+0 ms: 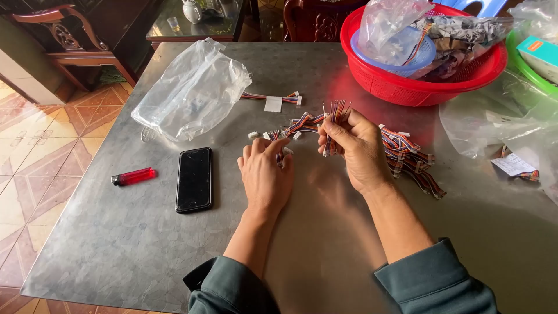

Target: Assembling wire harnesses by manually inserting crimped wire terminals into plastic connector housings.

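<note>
My right hand (pixel 356 148) pinches a wire bundle (pixel 333 125) upright; my left hand (pixel 266 174) fingers curl onto cables (pixel 290 129) just beyond them

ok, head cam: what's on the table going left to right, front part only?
red lighter → black phone → left hand → right hand, gripping a striped wire bundle → pile of striped wire harnesses → paper slip at the right edge.

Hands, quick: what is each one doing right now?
Left hand: fingers curled, touching the multicoloured ribbon wires with white plugs on the grey metal table.
Right hand: closed, pinching an upright bundle of thin coloured wires.
</note>
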